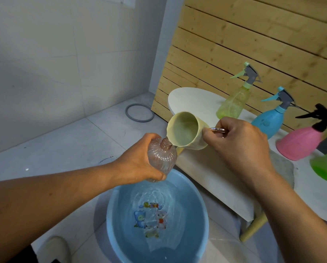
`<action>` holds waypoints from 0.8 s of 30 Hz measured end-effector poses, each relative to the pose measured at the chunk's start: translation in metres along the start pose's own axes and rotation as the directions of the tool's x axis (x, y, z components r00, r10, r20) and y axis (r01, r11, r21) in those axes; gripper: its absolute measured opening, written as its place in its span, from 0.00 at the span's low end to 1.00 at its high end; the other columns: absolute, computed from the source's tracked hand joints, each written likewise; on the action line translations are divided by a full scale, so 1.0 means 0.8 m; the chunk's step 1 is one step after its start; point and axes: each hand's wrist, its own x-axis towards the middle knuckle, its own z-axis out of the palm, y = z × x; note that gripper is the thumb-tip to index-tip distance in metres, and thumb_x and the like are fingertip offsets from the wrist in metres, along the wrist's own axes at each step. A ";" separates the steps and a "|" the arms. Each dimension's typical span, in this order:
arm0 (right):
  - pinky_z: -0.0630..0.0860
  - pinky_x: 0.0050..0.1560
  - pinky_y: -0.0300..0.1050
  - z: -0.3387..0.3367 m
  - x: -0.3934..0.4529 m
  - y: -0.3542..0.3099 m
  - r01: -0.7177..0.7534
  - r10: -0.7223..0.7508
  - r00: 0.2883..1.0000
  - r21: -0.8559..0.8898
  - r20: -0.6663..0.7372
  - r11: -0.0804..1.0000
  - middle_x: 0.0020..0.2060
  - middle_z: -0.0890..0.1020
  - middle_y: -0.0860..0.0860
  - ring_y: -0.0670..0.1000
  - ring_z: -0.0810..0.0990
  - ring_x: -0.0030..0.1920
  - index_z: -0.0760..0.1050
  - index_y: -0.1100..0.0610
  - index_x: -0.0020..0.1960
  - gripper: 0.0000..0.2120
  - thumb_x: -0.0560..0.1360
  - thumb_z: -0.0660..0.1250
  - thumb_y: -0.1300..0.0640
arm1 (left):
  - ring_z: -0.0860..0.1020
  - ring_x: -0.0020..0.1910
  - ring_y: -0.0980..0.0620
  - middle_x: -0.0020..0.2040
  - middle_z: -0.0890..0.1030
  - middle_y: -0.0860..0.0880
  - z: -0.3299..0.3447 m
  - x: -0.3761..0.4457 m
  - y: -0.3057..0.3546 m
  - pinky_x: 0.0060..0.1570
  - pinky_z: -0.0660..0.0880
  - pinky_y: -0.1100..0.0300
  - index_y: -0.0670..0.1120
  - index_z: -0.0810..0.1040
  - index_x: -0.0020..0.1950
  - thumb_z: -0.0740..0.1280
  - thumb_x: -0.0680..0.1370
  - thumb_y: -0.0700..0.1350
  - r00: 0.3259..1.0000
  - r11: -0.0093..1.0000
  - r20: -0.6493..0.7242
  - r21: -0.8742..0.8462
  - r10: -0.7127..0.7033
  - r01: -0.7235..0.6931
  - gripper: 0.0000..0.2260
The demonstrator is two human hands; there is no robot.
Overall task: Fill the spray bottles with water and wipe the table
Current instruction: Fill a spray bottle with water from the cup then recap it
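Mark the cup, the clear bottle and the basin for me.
cup [185,130]: head view, on its inner wall.
clear bottle [163,155]: head view, on its ribbed shoulder below the neck.
basin [109,217]: head view, on its left rim.

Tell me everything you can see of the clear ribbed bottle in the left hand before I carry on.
The clear ribbed plastic bottle has a faint pinkish tint, a round fluted body and a threaded neck with no spray head on it. The left hand grips its body, holding it tilted over the blue plastic basin of water. The spout of the pale cream jug, tipped by the right hand, meets the open neck. The fill level cannot be made out.
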 end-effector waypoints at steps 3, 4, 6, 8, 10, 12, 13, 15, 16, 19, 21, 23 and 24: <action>0.62 0.30 0.39 0.000 0.000 0.000 0.005 -0.005 1.000 -0.014 -0.009 1.000 0.24 0.74 0.48 0.48 0.72 0.29 0.70 0.54 0.31 0.19 0.71 0.68 0.42 | 0.76 0.56 0.67 0.58 0.75 0.65 0.000 0.000 0.000 0.46 0.79 0.69 0.65 0.63 0.69 0.85 0.56 0.54 1.000 1.000 -0.003 0.008 -0.004 0.004 0.47; 0.62 0.30 0.38 0.000 0.000 0.000 0.008 -0.009 1.000 -0.020 -0.014 1.000 0.24 0.74 0.48 0.47 0.72 0.29 0.70 0.54 0.31 0.19 0.71 0.68 0.42 | 0.77 0.56 0.65 0.58 0.75 0.65 0.000 0.000 0.000 0.46 0.79 0.69 0.64 0.63 0.69 0.85 0.56 0.55 1.000 1.000 -0.002 0.012 -0.007 0.007 0.47; 0.61 0.30 0.38 0.000 -0.001 -0.001 0.017 -0.018 1.000 -0.026 -0.018 1.000 0.24 0.74 0.48 0.46 0.71 0.28 0.70 0.54 0.31 0.18 0.71 0.68 0.43 | 0.77 0.56 0.65 0.59 0.75 0.65 0.000 0.000 0.000 0.46 0.79 0.69 0.64 0.63 0.70 0.85 0.57 0.55 1.000 1.000 0.002 0.018 -0.010 0.010 0.48; 0.61 0.30 0.38 0.000 -0.001 -0.001 0.024 -0.024 1.000 -0.035 -0.016 0.999 0.24 0.74 0.47 0.46 0.71 0.29 0.70 0.53 0.31 0.18 0.72 0.68 0.43 | 0.77 0.56 0.66 0.59 0.75 0.65 0.000 -0.001 0.000 0.44 0.78 0.70 0.64 0.63 0.70 0.85 0.57 0.54 1.000 1.000 0.005 0.015 -0.010 0.010 0.47; 0.60 0.30 0.38 -0.001 -0.001 -0.002 0.025 -0.026 1.000 -0.044 -0.012 0.999 0.25 0.74 0.47 0.45 0.71 0.29 0.70 0.53 0.31 0.18 0.72 0.68 0.43 | 0.77 0.56 0.65 0.59 0.75 0.65 0.000 -0.001 0.001 0.44 0.79 0.70 0.64 0.63 0.70 0.85 0.56 0.54 1.000 1.000 0.007 0.011 -0.012 0.012 0.47; 0.61 0.30 0.40 -0.001 -0.001 -0.003 0.023 -0.023 1.000 -0.043 -0.008 0.999 0.25 0.74 0.47 0.46 0.71 0.29 0.70 0.53 0.31 0.18 0.72 0.68 0.43 | 0.77 0.57 0.63 0.59 0.75 0.64 0.000 -0.002 0.001 0.45 0.79 0.69 0.64 0.63 0.69 0.85 0.56 0.54 1.000 1.000 0.012 0.008 -0.012 0.011 0.47; 0.62 0.30 0.41 -0.001 -0.002 -0.003 0.023 -0.023 1.000 -0.040 -0.006 0.999 0.25 0.74 0.48 0.48 0.72 0.29 0.70 0.53 0.31 0.18 0.71 0.68 0.43 | 0.78 0.57 0.62 0.59 0.75 0.64 0.000 -0.002 0.001 0.46 0.79 0.69 0.64 0.63 0.69 0.85 0.57 0.54 1.000 1.000 0.015 0.007 -0.010 0.010 0.47; 0.64 0.31 0.43 -0.001 -0.002 -0.004 0.024 -0.024 1.000 -0.037 -0.004 0.999 0.25 0.74 0.48 0.51 0.73 0.29 0.70 0.54 0.31 0.17 0.71 0.67 0.44 | 0.78 0.58 0.61 0.59 0.75 0.64 0.001 -0.002 0.000 0.45 0.79 0.69 0.64 0.63 0.69 0.85 0.57 0.54 1.000 1.000 0.018 0.004 -0.008 0.008 0.47; 0.65 0.32 0.44 -0.001 -0.002 -0.004 0.025 -0.025 1.000 -0.038 -0.003 0.999 0.26 0.75 0.48 0.52 0.74 0.30 0.71 0.54 0.31 0.17 0.71 0.67 0.43 | 0.78 0.58 0.61 0.59 0.75 0.64 0.001 -0.002 0.000 0.45 0.79 0.70 0.65 0.63 0.69 0.85 0.57 0.54 1.000 1.000 0.018 0.004 -0.007 0.007 0.47; 0.63 0.31 0.43 -0.001 -0.002 -0.005 0.030 -0.030 1.000 -0.043 -0.002 0.999 0.26 0.75 0.47 0.51 0.73 0.30 0.71 0.54 0.31 0.17 0.72 0.67 0.43 | 0.77 0.57 0.64 0.58 0.75 0.65 0.000 -0.002 0.000 0.45 0.78 0.71 0.66 0.63 0.69 0.85 0.56 0.55 1.000 1.000 0.016 0.008 -0.009 0.009 0.47; 0.61 0.30 0.41 0.000 -0.002 -0.005 0.036 -0.037 0.999 -0.047 -0.008 0.998 0.26 0.74 0.47 0.48 0.71 0.29 0.69 0.53 0.31 0.18 0.71 0.65 0.42 | 0.77 0.57 0.65 0.58 0.74 0.66 0.000 -0.002 -0.001 0.44 0.78 0.71 0.66 0.63 0.68 0.85 0.56 0.55 1.000 1.000 0.016 0.008 -0.010 0.010 0.47; 0.60 0.30 0.39 0.000 -0.002 -0.005 0.042 -0.042 0.999 -0.047 -0.010 0.998 0.26 0.73 0.47 0.45 0.70 0.29 0.69 0.53 0.31 0.17 0.71 0.64 0.42 | 0.77 0.57 0.64 0.58 0.75 0.65 0.000 -0.002 -0.001 0.44 0.79 0.70 0.66 0.63 0.69 0.85 0.56 0.55 1.000 1.000 0.014 0.007 -0.010 0.010 0.47; 0.59 0.30 0.38 0.000 -0.002 -0.005 0.044 -0.044 0.999 -0.046 -0.011 0.998 0.26 0.73 0.46 0.45 0.70 0.29 0.69 0.53 0.31 0.17 0.71 0.64 0.42 | 0.77 0.57 0.63 0.58 0.75 0.65 0.001 -0.002 -0.001 0.45 0.79 0.70 0.66 0.63 0.69 0.85 0.56 0.55 1.000 1.000 0.013 0.007 -0.009 0.009 0.47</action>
